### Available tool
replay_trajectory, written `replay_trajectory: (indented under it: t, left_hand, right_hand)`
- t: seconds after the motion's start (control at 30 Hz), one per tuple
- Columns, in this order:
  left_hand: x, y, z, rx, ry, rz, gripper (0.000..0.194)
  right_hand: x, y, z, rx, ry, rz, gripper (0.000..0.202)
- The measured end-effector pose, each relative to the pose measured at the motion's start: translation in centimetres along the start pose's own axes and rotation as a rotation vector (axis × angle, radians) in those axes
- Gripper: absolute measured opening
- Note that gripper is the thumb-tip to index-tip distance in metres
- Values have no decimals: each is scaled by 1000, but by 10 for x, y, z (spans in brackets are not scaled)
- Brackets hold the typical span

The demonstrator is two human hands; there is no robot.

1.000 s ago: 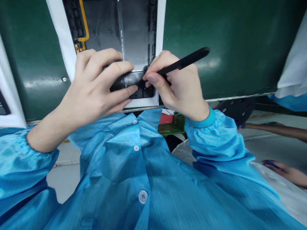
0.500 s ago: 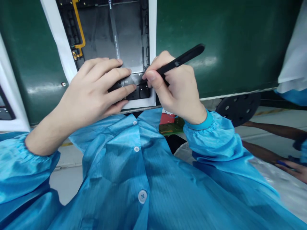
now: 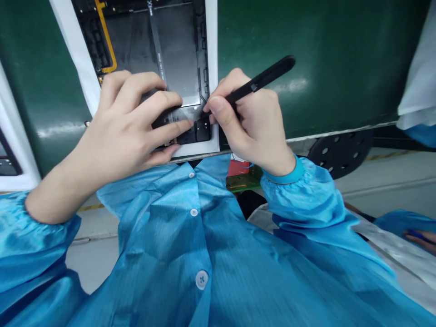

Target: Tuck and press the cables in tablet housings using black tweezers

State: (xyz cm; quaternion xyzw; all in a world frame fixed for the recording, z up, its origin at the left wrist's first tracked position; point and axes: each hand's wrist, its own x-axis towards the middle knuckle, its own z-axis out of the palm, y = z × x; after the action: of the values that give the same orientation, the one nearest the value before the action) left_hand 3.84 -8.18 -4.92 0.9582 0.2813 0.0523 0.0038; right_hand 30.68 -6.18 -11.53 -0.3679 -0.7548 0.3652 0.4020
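Observation:
A black electronic device (image 3: 177, 50) with a grey panel and an orange flex cable (image 3: 108, 41) lies in a white frame (image 3: 211, 50). Spread over its lower part is my left hand (image 3: 129, 122), fingers apart and fingertips resting on the device. My right hand (image 3: 252, 118) pinches a slim black tool (image 3: 262, 81) like a pen, its handle slanting up to the right. The tool's lower end points at the device's lower right area, close to my left index fingertip; its exact tip is hard to make out.
A green work surface (image 3: 323, 59) surrounds the frame. Another white frame (image 3: 29, 159) with a dark device is at the far left. Below the table edge are a black disc with holes (image 3: 340, 152) and a red item (image 3: 237, 167). Another person's hand (image 3: 422, 240) shows at the right.
The device and its frame appear slightly further left. My left hand's fingers are more bent. The tool's handle has shifted slightly up and right. The other person's arms at the right have moved.

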Motion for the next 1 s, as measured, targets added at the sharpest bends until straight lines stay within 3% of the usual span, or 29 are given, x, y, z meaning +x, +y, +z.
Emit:
replay_trajectory:
  t: [0.2,0.33,0.47,0.7,0.93,1.0]
  left_hand:
    - [6,-7,-8,-52,-162,-38,51]
    - [9,-13,-10,-106,-219,-58,54]
    - [5,-17,-10,-103,-235,-37,55]
    - [4,-18,-8,-163,-225,-89,50]
    - [2,-15,-4,-100,-111,-19,49]
    - [2,-14,-4,-112,-143,-43,51]
  right_hand:
    - [1,-3,0,6,-31,40,31]
    - [2,-4,-1,87,-56,-27,20]
    - [2,-3,-1,89,-70,-49,19]
    - [5,-3,-1,21,-131,14,36]
    - [4,13,9,7,-78,-53,31]
    - [5,15,9,6,-83,-71,28]
